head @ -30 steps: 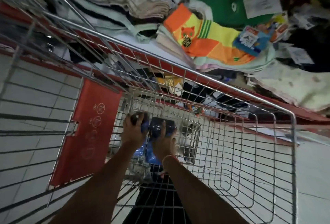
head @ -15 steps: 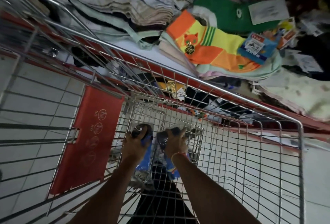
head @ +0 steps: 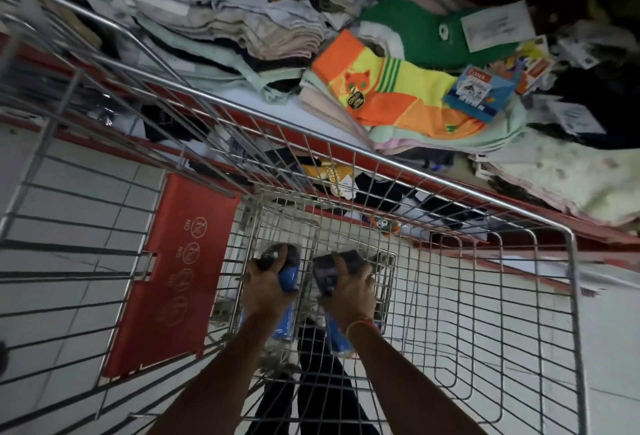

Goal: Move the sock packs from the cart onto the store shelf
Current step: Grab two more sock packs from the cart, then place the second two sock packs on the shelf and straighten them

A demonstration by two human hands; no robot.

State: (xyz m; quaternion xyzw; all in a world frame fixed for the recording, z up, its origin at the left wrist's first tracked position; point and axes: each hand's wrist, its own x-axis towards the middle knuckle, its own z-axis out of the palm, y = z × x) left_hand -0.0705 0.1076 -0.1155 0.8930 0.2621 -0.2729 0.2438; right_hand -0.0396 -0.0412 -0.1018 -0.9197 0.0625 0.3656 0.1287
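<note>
Both my arms reach down into a wire shopping cart [head: 398, 164]. My left hand [head: 266, 290] is closed on a dark sock pack with a blue label [head: 284, 266]. My right hand [head: 349, 292] grips a second dark sock pack [head: 327, 270], whose blue label end hangs below my wrist. Both packs are held apart, a little above the cart's wire floor. Beyond the cart's far rail lies the store shelf [head: 249, 103], white with a red front edge, piled with sock packs.
On the shelf lie an orange-yellow sock pack [head: 398, 95], a green pack [head: 426, 36], beige and grey stacks [head: 277, 36] and pale packs [head: 571, 178] at right. A lower shelf holds dark packs behind the cart's wires. The cart's red child-seat flap [head: 176, 275] hangs at left. Tiled floor below.
Both hands have risen from the cart's floor with a pack in each and moved slightly apart. The view has tilted, so the shelf sits a bit lower in view.
</note>
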